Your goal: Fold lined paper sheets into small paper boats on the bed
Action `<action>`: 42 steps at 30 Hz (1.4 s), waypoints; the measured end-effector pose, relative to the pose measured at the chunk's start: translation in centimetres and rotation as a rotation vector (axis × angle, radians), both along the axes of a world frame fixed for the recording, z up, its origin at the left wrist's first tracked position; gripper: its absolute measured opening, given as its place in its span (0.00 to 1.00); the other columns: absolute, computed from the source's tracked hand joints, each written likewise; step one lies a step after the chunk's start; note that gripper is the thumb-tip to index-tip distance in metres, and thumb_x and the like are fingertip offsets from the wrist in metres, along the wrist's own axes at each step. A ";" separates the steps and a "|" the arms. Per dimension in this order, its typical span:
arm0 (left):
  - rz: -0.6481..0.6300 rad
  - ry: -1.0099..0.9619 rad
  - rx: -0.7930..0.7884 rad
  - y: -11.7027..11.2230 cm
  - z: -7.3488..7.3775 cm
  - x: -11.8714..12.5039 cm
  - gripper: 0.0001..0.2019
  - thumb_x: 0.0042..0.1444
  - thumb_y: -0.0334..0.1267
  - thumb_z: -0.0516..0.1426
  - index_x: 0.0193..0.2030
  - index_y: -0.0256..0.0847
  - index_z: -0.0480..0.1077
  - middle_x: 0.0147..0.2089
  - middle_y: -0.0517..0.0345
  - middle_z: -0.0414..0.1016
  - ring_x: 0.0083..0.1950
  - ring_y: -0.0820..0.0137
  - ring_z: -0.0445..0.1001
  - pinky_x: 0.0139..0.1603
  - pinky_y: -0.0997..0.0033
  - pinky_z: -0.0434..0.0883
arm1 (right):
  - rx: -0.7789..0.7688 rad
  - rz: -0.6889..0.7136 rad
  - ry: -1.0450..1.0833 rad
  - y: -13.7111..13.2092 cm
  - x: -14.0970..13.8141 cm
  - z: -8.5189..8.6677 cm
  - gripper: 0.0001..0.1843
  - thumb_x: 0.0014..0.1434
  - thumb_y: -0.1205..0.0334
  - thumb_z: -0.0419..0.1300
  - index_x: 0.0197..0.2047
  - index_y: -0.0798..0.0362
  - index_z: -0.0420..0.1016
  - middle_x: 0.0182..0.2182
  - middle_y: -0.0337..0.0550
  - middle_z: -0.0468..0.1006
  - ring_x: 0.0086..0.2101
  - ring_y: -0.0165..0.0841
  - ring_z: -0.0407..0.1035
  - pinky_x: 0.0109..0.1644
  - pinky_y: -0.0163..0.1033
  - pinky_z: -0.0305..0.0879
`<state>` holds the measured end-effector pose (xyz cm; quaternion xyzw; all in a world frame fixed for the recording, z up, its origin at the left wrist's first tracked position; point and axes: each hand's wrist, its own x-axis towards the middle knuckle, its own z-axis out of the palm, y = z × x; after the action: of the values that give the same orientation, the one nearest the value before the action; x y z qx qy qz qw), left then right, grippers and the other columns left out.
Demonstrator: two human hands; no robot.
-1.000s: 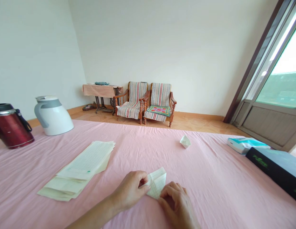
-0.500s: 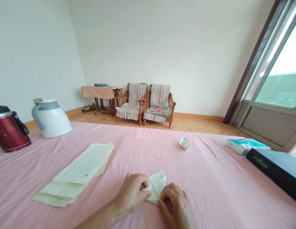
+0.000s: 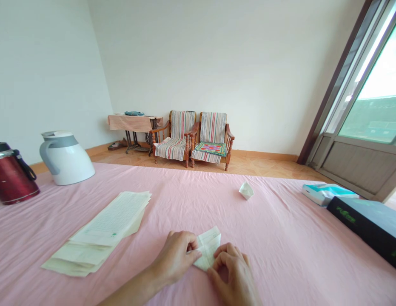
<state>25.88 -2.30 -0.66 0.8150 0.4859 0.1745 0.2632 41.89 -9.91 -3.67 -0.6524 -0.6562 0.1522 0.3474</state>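
A small piece of folded paper (image 3: 208, 247), pale green-white with crease lines, lies on the pink cloth (image 3: 172, 204) between my hands. My left hand (image 3: 176, 257) pinches its left edge between thumb and fingers. At the lower right edge, my right hand (image 3: 233, 272) has curled fingers and the thumb pressed against the paper, covering that corner. Further off stands a little folded paper boat (image 3: 246, 191). To the left of my hands lies a loose stack of lined paper sheets (image 3: 103, 233), fanned unevenly.
A white and grey jug (image 3: 68, 159) and a red thermos (image 3: 12, 176) stand at the far left. On the right are a tissue pack (image 3: 327, 193) and a black box (image 3: 360, 225). Beyond the cloth's edge are two wooden chairs (image 3: 213, 131) and a cloth-covered table (image 3: 130, 122).
My right hand's fingers have shifted slightly along the paper's right edge. The left hand keeps its pinch. The whole view has moved a little, with nothing else displaced.
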 end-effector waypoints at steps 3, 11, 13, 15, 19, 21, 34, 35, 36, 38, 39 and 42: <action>-0.001 -0.003 0.009 -0.1 -0.1 0.0 0.06 0.49 0.37 0.56 0.24 0.39 0.69 0.24 0.65 0.68 0.30 0.71 0.65 0.33 0.76 0.56 | -0.011 -0.007 0.013 0.0 -0.1 0.1 0.07 0.49 0.70 0.60 0.21 0.53 0.69 0.33 0.40 0.74 0.38 0.35 0.68 0.44 0.39 0.56; -0.001 0.004 0.024 -0.6 0.3 0.1 0.03 0.48 0.35 0.56 0.27 0.40 0.69 0.27 0.64 0.71 0.32 0.70 0.68 0.34 0.75 0.58 | 0.036 -0.020 -0.037 0.1 0.0 -0.5 0.07 0.50 0.71 0.59 0.23 0.52 0.70 0.33 0.40 0.74 0.37 0.35 0.70 0.44 0.40 0.57; 0.002 0.004 0.034 -0.6 0.3 0.2 0.02 0.47 0.35 0.56 0.27 0.40 0.69 0.27 0.64 0.71 0.32 0.70 0.68 0.34 0.75 0.57 | 0.051 -0.022 -0.047 0.1 0.0 -0.7 0.07 0.50 0.71 0.59 0.23 0.52 0.70 0.33 0.40 0.74 0.37 0.35 0.70 0.44 0.40 0.58; 0.010 -0.004 0.047 -0.5 0.2 0.2 0.02 0.47 0.34 0.56 0.26 0.40 0.69 0.27 0.64 0.71 0.32 0.70 0.68 0.34 0.75 0.57 | 0.059 -0.020 -0.047 0.1 0.0 -0.9 0.07 0.50 0.70 0.60 0.23 0.51 0.70 0.33 0.40 0.74 0.37 0.35 0.70 0.43 0.40 0.58; 0.034 -0.019 0.077 -0.4 -0.2 0.4 0.02 0.46 0.33 0.57 0.25 0.39 0.69 0.26 0.64 0.71 0.32 0.70 0.67 0.34 0.75 0.57 | 0.071 -0.014 -0.048 0.2 0.1 -1.1 0.07 0.50 0.70 0.60 0.22 0.51 0.70 0.33 0.40 0.74 0.37 0.35 0.70 0.43 0.39 0.58; 0.043 -0.021 0.078 -0.3 -0.3 0.5 0.02 0.45 0.33 0.57 0.24 0.39 0.69 0.26 0.64 0.70 0.32 0.70 0.67 0.34 0.75 0.57 | 0.067 -0.008 -0.047 0.3 0.1 -1.2 0.07 0.50 0.70 0.60 0.23 0.51 0.70 0.33 0.40 0.74 0.37 0.35 0.70 0.43 0.39 0.58; 0.047 0.011 0.069 -0.3 -0.5 0.5 0.02 0.46 0.33 0.57 0.25 0.40 0.68 0.25 0.65 0.70 0.33 0.69 0.68 0.34 0.74 0.57 | 0.076 -0.017 -0.054 0.3 0.1 -1.1 0.08 0.49 0.71 0.61 0.22 0.51 0.70 0.33 0.38 0.74 0.36 0.34 0.70 0.42 0.39 0.58; 0.045 0.007 0.069 -0.4 -0.5 0.5 0.01 0.46 0.33 0.57 0.25 0.40 0.68 0.25 0.65 0.70 0.33 0.69 0.68 0.35 0.74 0.57 | 0.077 -0.017 -0.054 0.3 0.1 -1.1 0.08 0.49 0.71 0.61 0.22 0.51 0.70 0.32 0.38 0.74 0.36 0.33 0.70 0.42 0.38 0.58; 0.041 0.004 0.068 -0.4 -0.4 0.6 0.01 0.46 0.32 0.57 0.26 0.40 0.68 0.26 0.65 0.70 0.33 0.69 0.68 0.35 0.74 0.57 | 0.078 -0.015 -0.053 0.3 0.1 -1.1 0.08 0.49 0.71 0.61 0.22 0.51 0.70 0.32 0.38 0.74 0.36 0.33 0.70 0.42 0.38 0.58; 0.037 -0.008 0.080 -0.6 -0.2 0.6 0.02 0.46 0.30 0.57 0.28 0.40 0.68 0.28 0.64 0.70 0.34 0.69 0.68 0.37 0.73 0.57 | 0.077 -0.010 -0.049 0.3 0.1 -1.1 0.08 0.49 0.72 0.61 0.23 0.51 0.70 0.32 0.37 0.74 0.36 0.33 0.70 0.42 0.38 0.58; 0.036 -0.016 0.098 -0.8 0.0 0.7 0.03 0.47 0.29 0.57 0.29 0.40 0.68 0.30 0.64 0.71 0.35 0.69 0.68 0.38 0.72 0.58 | 0.076 -0.009 -0.048 0.3 0.1 -1.0 0.08 0.49 0.72 0.61 0.23 0.51 0.70 0.32 0.38 0.74 0.36 0.33 0.70 0.42 0.38 0.58; 0.020 -0.029 0.197 -1.3 0.3 0.8 0.07 0.47 0.26 0.59 0.31 0.40 0.67 0.35 0.61 0.71 0.40 0.67 0.68 0.42 0.70 0.57 | 0.073 -0.005 -0.046 0.3 0.1 -1.1 0.08 0.49 0.72 0.60 0.23 0.51 0.70 0.33 0.39 0.74 0.36 0.34 0.70 0.43 0.39 0.58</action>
<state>26.73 -3.58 -0.40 0.8294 0.4706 0.2360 0.1868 42.04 -9.61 -4.72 -0.6443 -0.6674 0.1123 0.3560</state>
